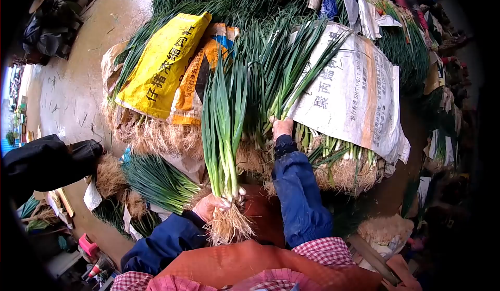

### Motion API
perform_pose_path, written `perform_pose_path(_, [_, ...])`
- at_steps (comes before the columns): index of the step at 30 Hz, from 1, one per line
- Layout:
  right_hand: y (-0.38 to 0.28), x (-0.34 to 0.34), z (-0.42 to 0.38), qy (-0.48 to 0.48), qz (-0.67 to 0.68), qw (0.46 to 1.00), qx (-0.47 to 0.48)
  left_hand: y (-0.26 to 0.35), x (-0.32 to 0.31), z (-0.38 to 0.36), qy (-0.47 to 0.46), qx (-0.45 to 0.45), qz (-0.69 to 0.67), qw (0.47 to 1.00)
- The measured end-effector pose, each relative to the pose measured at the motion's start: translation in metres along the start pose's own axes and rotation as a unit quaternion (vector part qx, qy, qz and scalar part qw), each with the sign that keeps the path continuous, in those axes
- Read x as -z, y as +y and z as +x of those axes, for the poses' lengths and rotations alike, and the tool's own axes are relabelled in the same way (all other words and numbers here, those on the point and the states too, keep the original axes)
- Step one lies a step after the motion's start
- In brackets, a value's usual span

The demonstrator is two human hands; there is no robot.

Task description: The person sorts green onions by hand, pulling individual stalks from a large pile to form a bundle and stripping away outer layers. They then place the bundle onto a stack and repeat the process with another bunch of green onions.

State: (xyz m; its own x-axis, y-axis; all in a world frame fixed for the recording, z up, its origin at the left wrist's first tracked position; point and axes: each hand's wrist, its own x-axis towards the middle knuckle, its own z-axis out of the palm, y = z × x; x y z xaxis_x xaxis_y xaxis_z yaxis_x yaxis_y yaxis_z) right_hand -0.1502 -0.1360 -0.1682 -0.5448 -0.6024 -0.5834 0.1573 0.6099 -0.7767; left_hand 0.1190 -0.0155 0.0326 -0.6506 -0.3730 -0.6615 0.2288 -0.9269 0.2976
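Note:
Upright in front of my lap stands a bunch of green onions (225, 145), leaves up, white ends and stringy pale roots down. My left hand (209, 207) is closed around it just above the roots. Further forward, my right hand (283, 128) is closed on the lower stems of more green onions (307, 77), whose leaves fan up and right over the pile. Its fingertips are partly hidden. Just right of that hand, a white printed sack (349, 93) covers part of the heap, with roots showing below its edge.
A yellow sack (161, 67) and an orange sack (192, 88) lie over the heap's left side. A smaller bundle of green onions (161, 181) lies at my left, near a dark-clothed leg (47, 161). Other people and bundles are at the edges. A pink stool (88, 245) stands lower left.

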Motion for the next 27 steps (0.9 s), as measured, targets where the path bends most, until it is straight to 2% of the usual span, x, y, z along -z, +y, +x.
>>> perform_pose_path(1, [-0.044,0.022,-0.041,-0.026,0.060,0.997,0.032,-0.002,0.007,-0.001,0.048,0.039,0.065,0.996])
perform_pose_path(2, [-0.054,0.043,-0.062,-0.023,0.039,0.998,0.034,-0.035,0.040,0.012,0.015,0.021,-0.090,0.996])
perform_pose_path(3, [-0.036,0.074,-0.068,-0.061,0.018,0.989,0.132,-0.015,0.011,0.010,-0.024,0.001,-0.088,0.996])
perform_pose_path(4, [-0.058,0.105,-0.100,-0.101,0.002,0.994,0.043,0.006,-0.018,0.008,-0.063,-0.020,-0.087,0.994])
perform_pose_path(5, [-0.075,0.126,-0.132,-0.114,0.059,0.991,0.041,-0.001,-0.017,0.018,-0.119,-0.012,-0.163,0.979])
perform_pose_path(6, [-0.084,0.144,-0.155,-0.103,0.042,0.993,0.029,-0.003,-0.022,0.021,-0.107,-0.017,-0.182,0.977])
perform_pose_path(9, [-0.104,0.183,-0.192,-0.198,0.111,0.974,0.009,-0.023,-0.018,0.036,-0.113,0.001,-0.179,0.977])
perform_pose_path(10, [-0.101,0.184,-0.195,-0.254,0.156,0.954,-0.031,-0.032,-0.015,0.042,-0.102,0.030,-0.183,0.977])
perform_pose_path(11, [-0.104,0.174,-0.199,-0.297,0.199,0.931,-0.069,-0.016,-0.044,0.034,-0.102,0.035,-0.185,0.977])
perform_pose_path(13, [-0.089,0.144,-0.201,-0.297,0.199,0.927,-0.115,-0.073,0.005,0.066,-0.062,0.101,-0.191,0.974])
perform_pose_path(14, [-0.079,0.134,-0.201,-0.235,0.140,0.959,-0.073,-0.052,-0.023,0.055,-0.078,0.068,-0.167,0.981])
perform_pose_path(15, [-0.064,0.126,-0.197,-0.169,0.081,0.982,-0.029,-0.047,-0.031,0.050,-0.038,0.076,-0.145,0.986])
perform_pose_path(16, [-0.006,0.121,-0.173,-0.140,0.072,0.980,0.124,-0.051,-0.029,0.054,-0.042,0.070,-0.123,0.989])
perform_pose_path(17, [0.001,0.116,-0.177,-0.088,0.149,0.984,0.044,-0.055,-0.028,0.060,-0.050,0.065,-0.101,0.991])
perform_pose_path(18, [0.014,0.117,-0.176,-0.028,-0.026,0.991,0.132,-0.042,-0.048,0.051,-0.015,0.082,-0.120,0.989])
perform_pose_path(19, [0.029,0.121,-0.175,0.034,-0.203,0.956,0.210,-0.040,-0.058,0.047,-0.005,0.072,-0.096,0.993])
perform_pose_path(20, [0.017,0.126,-0.185,0.036,-0.256,0.944,0.206,-0.038,-0.069,0.043,0.005,0.063,-0.072,0.995])
perform_pose_path(21, [0.010,0.129,-0.193,0.029,-0.133,0.977,0.161,-0.041,-0.067,0.046,-0.010,0.083,-0.125,0.989])
perform_pose_path(22, [0.005,0.130,-0.198,0.019,-0.007,0.993,0.116,-0.042,-0.066,0.047,-0.010,0.072,-0.116,0.991])
perform_pose_path(23, [0.003,0.132,-0.201,0.007,0.119,0.991,0.067,-0.044,-0.066,0.047,-0.010,0.062,-0.108,0.992])
perform_pose_path(24, [0.004,0.136,-0.199,0.000,0.093,0.988,0.125,-0.049,-0.068,0.046,-0.010,0.054,-0.102,0.993])
perform_pose_path(25, [0.007,0.138,-0.190,-0.037,0.159,0.982,0.096,-0.055,-0.072,0.046,0.011,0.023,-0.084,0.996])
perform_pose_path(27, [0.013,0.143,-0.178,-0.112,0.197,0.974,-0.010,-0.064,-0.071,0.049,0.025,-0.016,-0.091,0.995])
